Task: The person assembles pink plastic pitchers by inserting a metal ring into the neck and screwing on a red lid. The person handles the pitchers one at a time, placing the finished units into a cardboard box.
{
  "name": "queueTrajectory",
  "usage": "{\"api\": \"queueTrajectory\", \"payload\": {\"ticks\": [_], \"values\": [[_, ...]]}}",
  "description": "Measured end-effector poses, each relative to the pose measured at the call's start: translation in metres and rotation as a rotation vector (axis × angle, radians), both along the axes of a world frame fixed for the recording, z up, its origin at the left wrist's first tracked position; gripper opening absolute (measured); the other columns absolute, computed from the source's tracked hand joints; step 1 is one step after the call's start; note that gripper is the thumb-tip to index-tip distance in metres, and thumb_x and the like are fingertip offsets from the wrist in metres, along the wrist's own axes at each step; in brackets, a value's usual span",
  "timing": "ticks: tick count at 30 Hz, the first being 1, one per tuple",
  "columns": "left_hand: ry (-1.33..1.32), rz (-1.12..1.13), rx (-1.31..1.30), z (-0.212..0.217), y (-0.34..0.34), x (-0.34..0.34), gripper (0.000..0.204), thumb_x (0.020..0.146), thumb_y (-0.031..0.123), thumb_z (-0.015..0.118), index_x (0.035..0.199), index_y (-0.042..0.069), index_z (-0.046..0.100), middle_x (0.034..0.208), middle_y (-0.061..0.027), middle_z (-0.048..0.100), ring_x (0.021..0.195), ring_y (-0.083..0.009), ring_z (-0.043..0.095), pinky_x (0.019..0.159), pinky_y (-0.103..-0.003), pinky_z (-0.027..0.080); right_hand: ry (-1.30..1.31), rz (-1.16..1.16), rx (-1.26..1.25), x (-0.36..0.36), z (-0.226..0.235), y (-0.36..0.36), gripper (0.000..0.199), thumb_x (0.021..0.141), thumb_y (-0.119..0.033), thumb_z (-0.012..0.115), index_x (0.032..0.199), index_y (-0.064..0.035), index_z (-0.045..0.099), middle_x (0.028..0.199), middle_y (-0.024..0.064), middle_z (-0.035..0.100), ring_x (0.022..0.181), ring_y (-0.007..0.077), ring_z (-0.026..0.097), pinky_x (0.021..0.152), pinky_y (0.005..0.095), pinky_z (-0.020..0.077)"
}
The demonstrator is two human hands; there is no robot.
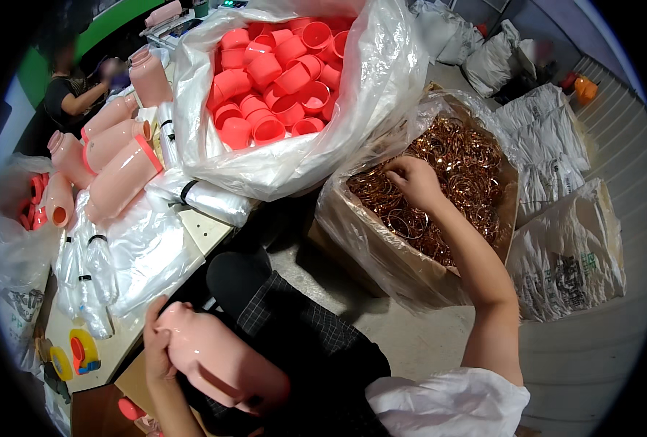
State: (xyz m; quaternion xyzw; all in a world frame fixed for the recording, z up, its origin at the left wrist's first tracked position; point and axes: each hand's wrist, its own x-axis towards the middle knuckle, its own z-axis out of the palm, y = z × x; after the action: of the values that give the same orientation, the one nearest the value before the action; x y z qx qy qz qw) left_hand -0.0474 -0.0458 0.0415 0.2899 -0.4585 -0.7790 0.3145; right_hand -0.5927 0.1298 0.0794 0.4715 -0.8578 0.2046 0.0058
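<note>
My left hand [157, 342] is closed round the neck end of a large pink plastic flask body [225, 353], which lies tilted across my lap. A handle-like ridge runs along its side. My right arm stretches out to a cardboard box [381, 255] lined with clear plastic. Inside it is a heap of shiny copper-coloured rings [454, 156]. Over the left part of that heap, my right hand [414, 182] has its fingers bent together. Whatever may be between those fingertips is too small to make out.
A big clear bag [287, 171] of red cups [269, 69] stands ahead. On the table [207, 226] at left lie several pink flasks [124, 182], plastic-wrapped bundles [214, 204] and yellow tape rolls [83, 342]. White sacks [567, 247] line the right. Another person [68, 95] sits far left.
</note>
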Motion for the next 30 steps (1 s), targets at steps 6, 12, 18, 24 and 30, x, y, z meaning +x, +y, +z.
{"api": "queueTrajectory", "payload": {"ticks": [6, 12, 18, 24, 30], "values": [[-0.160, 0.105, -0.006, -0.023, 0.011, 0.008, 0.079, 0.077, 0.036, 0.083, 0.138, 0.000, 0.048, 0.123, -0.0212, 0.065, 0.112, -0.0316, 0.066, 0.099, -0.043, 0.054, 0.203, 0.049, 0.401, -0.039, -0.062, -0.052, 0.017, 0.080, -0.013, 0.071, 0.096, -0.0087, 0.073, 0.105, 0.0193, 0.070, 0.096, 0.0386, 0.068, 0.084, 0.0494, 0.0546], [-0.069, 0.188, 0.042, -0.044, 0.015, 0.031, 0.068, 0.077, 0.032, 0.079, 0.131, 0.000, 0.051, 0.118, -0.0233, 0.067, 0.107, -0.0329, 0.068, 0.096, -0.045, 0.056, 0.118, 0.183, 0.166, -0.015, -0.009, -0.005, 0.009, 0.081, -0.010, 0.071, 0.086, -0.0140, 0.076, 0.100, 0.0125, 0.071, 0.094, 0.0343, 0.068, 0.081, 0.0436, 0.0545], [0.006, 0.213, -0.012, -0.054, 0.025, 0.036, 0.063, 0.086, 0.036, 0.074, 0.132, 0.000, 0.051, 0.116, -0.0222, 0.067, 0.106, -0.0314, 0.067, 0.094, -0.043, 0.056, 0.449, 0.242, -0.165, 0.068, 0.039, 0.004, 0.025, 0.088, -0.011, 0.069, 0.112, -0.0082, 0.074, 0.088, 0.0138, 0.065, 0.080, 0.0332, 0.065, 0.069, 0.0409, 0.0555], [-0.025, 0.198, -0.036, -0.043, 0.031, 0.044, 0.056, 0.086, 0.012, 0.061, 0.139, 0.001, 0.049, 0.123, -0.0170, 0.063, 0.112, -0.0258, 0.063, 0.101, -0.038, 0.051, -1.705, 0.328, -0.736, 0.234, 0.002, -0.108, 0.041, 0.100, -0.008, 0.057, 0.140, 0.0010, 0.053, 0.083, 0.0059, 0.062, 0.065, 0.0129, 0.060, 0.062, 0.0275, 0.0549], [-0.127, 0.304, -0.191, -0.019, 0.041, 0.048, 0.068, 0.098, 0.023, 0.052, 0.158, 0.007, 0.024, 0.138, -0.0187, 0.052, 0.122, -0.0250, 0.056, 0.108, -0.037, 0.044, -1.308, 0.662, -0.247, 0.373, -0.059, -0.135, 0.030, 0.105, -0.010, 0.047, 0.124, 0.0028, 0.066, 0.073, 0.0013, 0.060, 0.060, 0.0072, 0.054, 0.057, 0.0225, 0.0434]]}}
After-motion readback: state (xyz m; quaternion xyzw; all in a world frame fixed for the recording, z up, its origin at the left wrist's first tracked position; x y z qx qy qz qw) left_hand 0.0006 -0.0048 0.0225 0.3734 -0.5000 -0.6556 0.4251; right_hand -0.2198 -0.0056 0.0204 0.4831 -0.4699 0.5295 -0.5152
